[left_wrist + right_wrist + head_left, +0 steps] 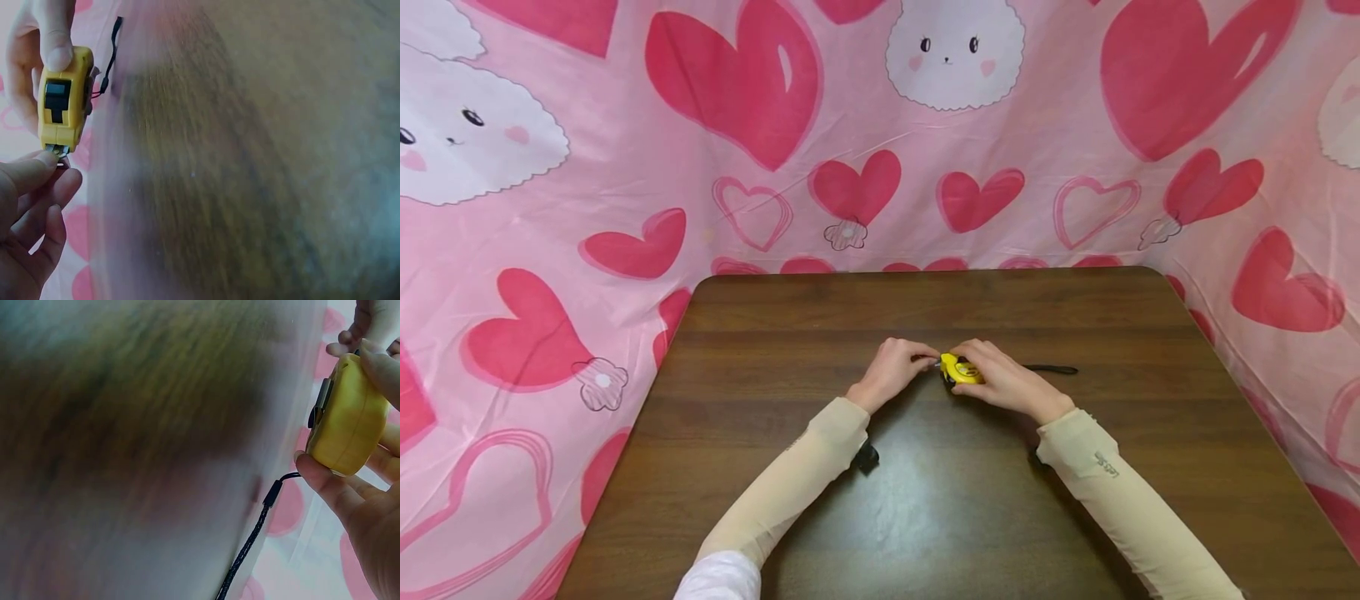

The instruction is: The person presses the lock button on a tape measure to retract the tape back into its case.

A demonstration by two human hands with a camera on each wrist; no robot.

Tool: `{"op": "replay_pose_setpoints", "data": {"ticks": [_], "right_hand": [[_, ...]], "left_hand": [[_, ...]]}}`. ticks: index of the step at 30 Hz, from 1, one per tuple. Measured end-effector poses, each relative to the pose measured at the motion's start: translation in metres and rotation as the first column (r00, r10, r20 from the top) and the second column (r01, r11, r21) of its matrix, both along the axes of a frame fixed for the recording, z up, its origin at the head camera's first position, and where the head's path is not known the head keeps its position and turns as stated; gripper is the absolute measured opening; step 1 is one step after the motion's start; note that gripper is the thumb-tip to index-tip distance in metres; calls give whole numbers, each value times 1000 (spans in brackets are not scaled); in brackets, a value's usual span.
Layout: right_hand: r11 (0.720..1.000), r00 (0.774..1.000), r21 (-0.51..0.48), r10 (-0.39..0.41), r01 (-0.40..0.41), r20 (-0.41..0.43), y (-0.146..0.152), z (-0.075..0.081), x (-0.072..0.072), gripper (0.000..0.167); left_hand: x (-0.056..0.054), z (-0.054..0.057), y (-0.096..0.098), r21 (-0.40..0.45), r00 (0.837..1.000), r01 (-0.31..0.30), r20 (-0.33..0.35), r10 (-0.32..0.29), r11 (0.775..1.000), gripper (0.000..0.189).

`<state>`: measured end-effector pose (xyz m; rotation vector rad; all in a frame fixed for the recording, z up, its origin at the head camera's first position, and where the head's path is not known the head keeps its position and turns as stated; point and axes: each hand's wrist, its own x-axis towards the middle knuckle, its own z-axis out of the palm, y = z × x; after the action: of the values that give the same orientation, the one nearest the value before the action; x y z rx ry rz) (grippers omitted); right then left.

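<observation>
A yellow tape measure (964,372) with black parts is held over the middle of the table by my right hand (1009,382), thumb and fingers around its case. My left hand (895,371) pinches the metal end hook (61,151) at the mouth of the case between thumb and fingers. In the left wrist view the black lock button (57,95) faces the camera. A metal belt clip (323,394) shows on the case's side in the right wrist view. From the case hangs a black wrist strap (253,534), which trails to the right in the head view.
The brown wood-grain table (917,517) has rounded far corners. Pink cloth (917,142) with hearts hangs behind it and along both sides. A small black device (867,457) sits at my left wrist, and another shows partly under the right sleeve (1097,462).
</observation>
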<state>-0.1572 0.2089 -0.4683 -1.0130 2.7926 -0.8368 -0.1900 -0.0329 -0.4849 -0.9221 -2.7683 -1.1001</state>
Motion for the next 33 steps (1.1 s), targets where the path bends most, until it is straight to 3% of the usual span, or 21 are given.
{"op": "replay_pose_setpoints", "data": {"ticks": [20, 28, 33], "right_hand": [[1000, 1000, -5, 13, -13, 2, 0, -2, 1, 56], [1000, 1000, 6, -4, 4, 19, 8, -3, 2, 57], [999, 999, 0, -40, 40, 34, 19, -3, 2, 59]], "left_hand": [[0, 0, 5, 18, 999, 13, 49, -14, 1000, 21], [0, -3, -1, 18, 1000, 13, 23, -13, 1000, 17], [2, -4, -11, -29, 1000, 8, 1, -8, 1000, 18]]}}
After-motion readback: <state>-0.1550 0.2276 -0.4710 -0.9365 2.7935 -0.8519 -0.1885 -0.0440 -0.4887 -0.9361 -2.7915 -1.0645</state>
